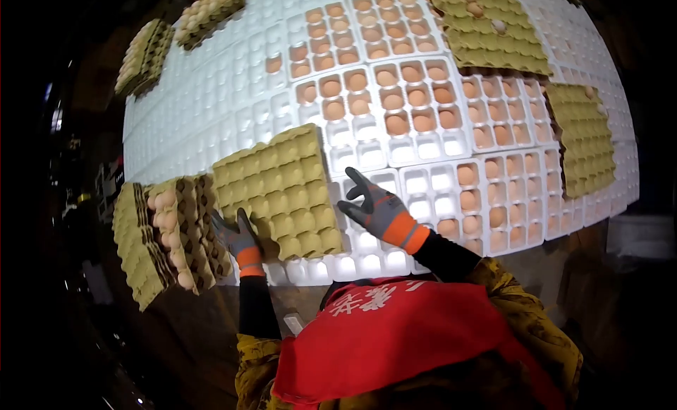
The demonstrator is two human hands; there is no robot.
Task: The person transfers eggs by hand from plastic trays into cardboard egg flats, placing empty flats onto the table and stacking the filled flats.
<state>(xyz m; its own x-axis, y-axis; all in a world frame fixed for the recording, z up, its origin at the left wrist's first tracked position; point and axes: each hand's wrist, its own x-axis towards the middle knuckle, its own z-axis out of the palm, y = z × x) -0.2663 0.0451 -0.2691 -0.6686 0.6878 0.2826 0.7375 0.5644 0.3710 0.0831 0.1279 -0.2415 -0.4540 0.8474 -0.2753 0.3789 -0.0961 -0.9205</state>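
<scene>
My left hand (237, 238), in a grey glove with an orange cuff, is at the lower left edge of an olive pulp egg tray (278, 188). Its thumb and fingers are apart, and I cannot tell how firmly it touches the tray. No eggs show in this tray, which lies over white plastic trays. My right hand (377, 211), gloved the same way, hovers open to the right of the pulp tray, fingers spread, above white compartments (427, 181). Beside my left hand, tilted stacked pulp trays (134, 241) hold brown eggs (166, 219) between them.
White compartment trays (423, 150) cover the table, many holding brown eggs (416, 98). More pulp trays lie at right (584, 138) and upper right (486, 40), with a few eggs on top. Egg-filled pulp stacks (144, 56) stand at the far left. The table's near edge runs before my red apron (395, 339).
</scene>
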